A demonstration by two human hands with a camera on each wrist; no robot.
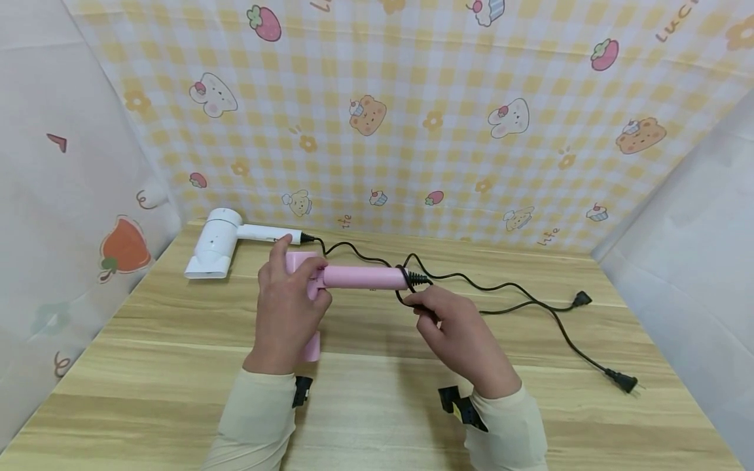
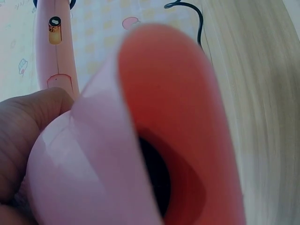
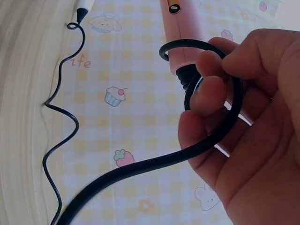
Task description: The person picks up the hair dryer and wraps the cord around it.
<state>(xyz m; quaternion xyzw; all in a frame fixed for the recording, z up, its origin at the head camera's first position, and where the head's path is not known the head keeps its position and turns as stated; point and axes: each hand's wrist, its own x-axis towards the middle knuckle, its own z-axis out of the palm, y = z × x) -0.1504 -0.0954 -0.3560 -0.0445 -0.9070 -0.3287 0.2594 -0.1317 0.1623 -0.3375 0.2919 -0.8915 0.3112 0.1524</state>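
A pink hair dryer (image 1: 365, 277) is held above the table, its handle pointing right. My left hand (image 1: 287, 311) grips it at the head, with the thumb near the top of the handle. In the left wrist view, the dryer's nozzle (image 2: 173, 84) fills the middle and shows a red-tinted inside. My right hand (image 1: 462, 333) pinches the dryer's black cord (image 3: 154, 161) near the handle's end. One turn of that cord loops around the handle, as the right wrist view shows.
A white hair dryer (image 1: 216, 243) lies at the back left of the wooden table (image 1: 377, 405), its black cord running right. Two plugs lie at the right: a nearer plug (image 1: 622, 381) and a farther plug (image 1: 581, 299). A checked cloth (image 1: 436, 78) hangs behind.
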